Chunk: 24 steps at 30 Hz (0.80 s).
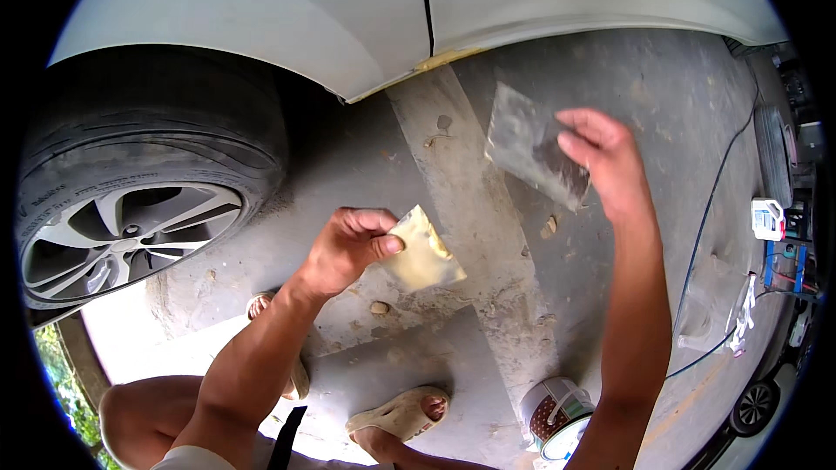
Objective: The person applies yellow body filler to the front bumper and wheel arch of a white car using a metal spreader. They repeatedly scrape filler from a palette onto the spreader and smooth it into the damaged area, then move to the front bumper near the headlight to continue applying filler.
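Note:
In my left hand (353, 244), thumb on top, is a small flat putty spreader (421, 252). Pale yellow putty coats it, thicker along one edge. Farther right, the fingers and thumb of my right hand (603, 157) pinch a larger, thin greyish plate (531, 144) by its edge. It looks partly see-through and smudged; its exact kind is not clear. The two pieces are apart, both held above the floor. Beyond them, the white car's lower body edge (448, 58) carries a streak of yellow putty beside a panel gap.
A car wheel (131, 235) fills the left side. A patterned bucket (557, 413) stands near my right forearm. Small stones (380, 307) lie on the concrete floor (435, 339). At the right are a dark hose (716, 183), a white jug (767, 219) and a tyre (771, 157).

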### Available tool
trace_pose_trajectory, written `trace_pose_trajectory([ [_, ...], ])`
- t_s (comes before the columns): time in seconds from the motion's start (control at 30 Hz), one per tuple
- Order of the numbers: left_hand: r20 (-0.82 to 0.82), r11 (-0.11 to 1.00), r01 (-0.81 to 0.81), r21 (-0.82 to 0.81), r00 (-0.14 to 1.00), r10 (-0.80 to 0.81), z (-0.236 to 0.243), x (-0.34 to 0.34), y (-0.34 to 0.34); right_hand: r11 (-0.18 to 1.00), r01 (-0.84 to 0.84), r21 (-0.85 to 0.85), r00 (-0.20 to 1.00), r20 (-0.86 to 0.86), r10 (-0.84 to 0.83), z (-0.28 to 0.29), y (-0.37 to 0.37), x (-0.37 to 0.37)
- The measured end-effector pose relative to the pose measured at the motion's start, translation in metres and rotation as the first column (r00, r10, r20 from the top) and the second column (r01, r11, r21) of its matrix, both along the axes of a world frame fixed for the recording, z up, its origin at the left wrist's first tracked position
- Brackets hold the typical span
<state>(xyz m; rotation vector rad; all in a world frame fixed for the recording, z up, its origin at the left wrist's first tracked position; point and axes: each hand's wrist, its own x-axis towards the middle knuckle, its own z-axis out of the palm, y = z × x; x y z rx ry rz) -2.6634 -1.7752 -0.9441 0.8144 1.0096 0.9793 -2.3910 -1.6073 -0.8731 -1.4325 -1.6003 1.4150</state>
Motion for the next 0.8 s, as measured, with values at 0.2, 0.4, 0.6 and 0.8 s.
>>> trace_pose_trajectory([
  [0.2,0.29,0.974,0.027,0.226,0.953,-0.094,-0.005,0.031,0.044,0.996,-0.04,0.085,0.998,-0.043,0.043,-0.003,0.02,-0.04],
  [0.4,0.331,0.97,0.02,0.242,0.938,-0.102,-0.012,0.038,0.061,0.991,-0.091,0.093,0.994,-0.055,0.097,-0.015,0.028,-0.058],
  [0.6,0.417,0.974,-0.038,0.224,0.907,-0.06,-0.012,0.036,0.062,0.986,-0.13,0.103,0.99,-0.051,0.135,-0.021,0.036,-0.066],
  [0.8,0.411,0.979,-0.066,0.194,0.912,-0.02,-0.01,0.031,0.061,0.985,-0.132,0.115,0.991,-0.022,0.135,-0.023,0.038,-0.073],
])
